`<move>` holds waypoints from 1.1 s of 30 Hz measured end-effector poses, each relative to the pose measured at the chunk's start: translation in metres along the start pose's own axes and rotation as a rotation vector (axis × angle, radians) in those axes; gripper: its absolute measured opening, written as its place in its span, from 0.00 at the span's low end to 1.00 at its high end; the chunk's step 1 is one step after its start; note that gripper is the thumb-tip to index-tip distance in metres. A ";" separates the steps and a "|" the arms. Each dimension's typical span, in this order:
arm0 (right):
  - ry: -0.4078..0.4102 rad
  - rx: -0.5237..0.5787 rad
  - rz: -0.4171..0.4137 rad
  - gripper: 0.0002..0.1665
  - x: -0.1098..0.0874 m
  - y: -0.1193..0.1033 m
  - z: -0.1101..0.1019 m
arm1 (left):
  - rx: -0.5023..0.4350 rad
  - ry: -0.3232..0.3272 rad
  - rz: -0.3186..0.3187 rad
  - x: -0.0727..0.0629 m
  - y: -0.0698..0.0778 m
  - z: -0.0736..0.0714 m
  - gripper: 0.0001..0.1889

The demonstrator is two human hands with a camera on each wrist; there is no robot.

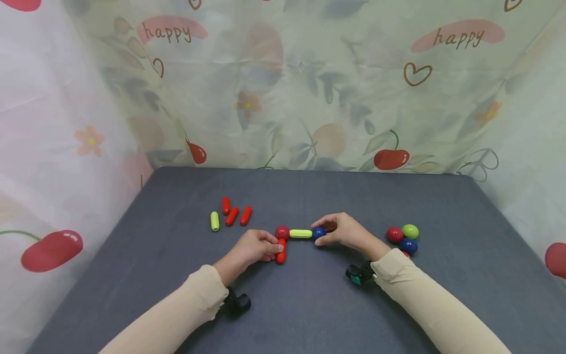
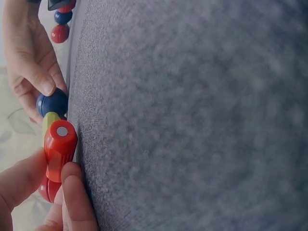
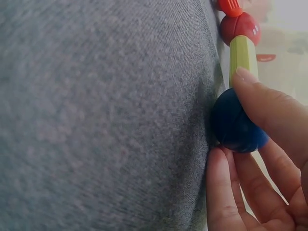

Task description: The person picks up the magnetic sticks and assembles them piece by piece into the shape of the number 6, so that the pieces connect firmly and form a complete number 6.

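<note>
A red ball, a yellow-green rod and a blue ball form a straight row on the table, end against end. From the red ball a red rod points toward the near side. My left hand pinches this red rod between thumb and fingers; in the left wrist view a small grey disc shows on the rod's free end. My right hand grips the blue ball, its thumb over the top where ball and yellow-green rod meet.
Left of the row lie several loose red rods and one yellow-green rod. To the right, past my right hand, sit a red ball, a green ball and a blue ball, with another red piece partly hidden by the sleeve.
</note>
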State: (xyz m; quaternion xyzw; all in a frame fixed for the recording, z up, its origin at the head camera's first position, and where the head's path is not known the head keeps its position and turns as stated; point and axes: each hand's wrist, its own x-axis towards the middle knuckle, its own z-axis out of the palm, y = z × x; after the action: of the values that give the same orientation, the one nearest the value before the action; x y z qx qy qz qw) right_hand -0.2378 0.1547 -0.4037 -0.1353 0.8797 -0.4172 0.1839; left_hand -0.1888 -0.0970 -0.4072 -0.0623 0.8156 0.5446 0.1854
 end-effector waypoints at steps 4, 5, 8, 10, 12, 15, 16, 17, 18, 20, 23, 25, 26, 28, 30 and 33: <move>0.002 -0.005 0.000 0.23 0.000 0.000 0.000 | -0.004 0.000 0.003 0.001 0.000 0.000 0.09; 0.001 -0.004 0.000 0.23 0.000 0.000 0.000 | -0.004 -0.001 0.003 0.001 -0.001 0.000 0.09; 0.000 0.002 0.000 0.23 -0.001 -0.001 0.000 | 0.000 -0.003 0.006 0.002 -0.001 0.000 0.09; -0.002 0.006 -0.001 0.23 -0.002 -0.002 -0.001 | 0.004 -0.005 0.000 0.002 -0.001 -0.001 0.09; -0.005 0.006 -0.004 0.23 -0.002 -0.002 -0.001 | 0.012 -0.005 -0.006 0.002 -0.001 -0.001 0.09; -0.008 0.004 -0.009 0.24 -0.002 -0.002 -0.001 | 0.018 -0.004 -0.018 0.002 0.000 -0.001 0.10; -0.009 0.003 -0.011 0.24 -0.002 -0.002 -0.001 | 0.021 -0.004 -0.019 0.001 0.000 -0.001 0.10; -0.011 0.002 -0.014 0.24 -0.002 -0.002 -0.001 | 0.024 -0.003 -0.017 0.001 0.000 -0.001 0.10; -0.012 0.003 -0.015 0.24 -0.002 -0.003 -0.001 | 0.023 -0.002 -0.018 0.001 0.000 -0.001 0.10; -0.015 0.004 -0.018 0.24 -0.002 -0.003 -0.001 | 0.019 0.000 -0.017 0.001 0.001 0.000 0.10; -0.019 0.010 -0.019 0.24 -0.002 -0.003 -0.001 | 0.010 0.002 -0.011 0.001 0.000 0.000 0.09; -0.019 0.013 -0.019 0.24 -0.002 -0.002 -0.001 | 0.003 0.002 -0.008 0.002 0.000 0.000 0.09; -0.019 0.015 -0.018 0.24 -0.002 -0.002 -0.001 | 0.003 0.001 -0.007 0.002 -0.001 0.000 0.09; -0.019 0.015 -0.015 0.24 -0.002 -0.002 -0.001 | 0.001 0.002 -0.009 0.002 -0.001 0.000 0.09; -0.020 0.015 -0.012 0.24 -0.001 -0.002 -0.002 | 0.001 0.003 -0.011 0.002 0.000 0.000 0.09; -0.023 0.017 -0.007 0.24 -0.001 -0.003 -0.001 | -0.003 0.006 -0.012 0.002 0.000 0.000 0.09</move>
State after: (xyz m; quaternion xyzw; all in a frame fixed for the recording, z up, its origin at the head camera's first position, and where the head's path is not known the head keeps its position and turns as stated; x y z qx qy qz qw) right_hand -0.2375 0.1544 -0.4006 -0.1414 0.8735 -0.4236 0.1937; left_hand -0.1910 -0.0967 -0.4084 -0.0692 0.8150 0.5445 0.1860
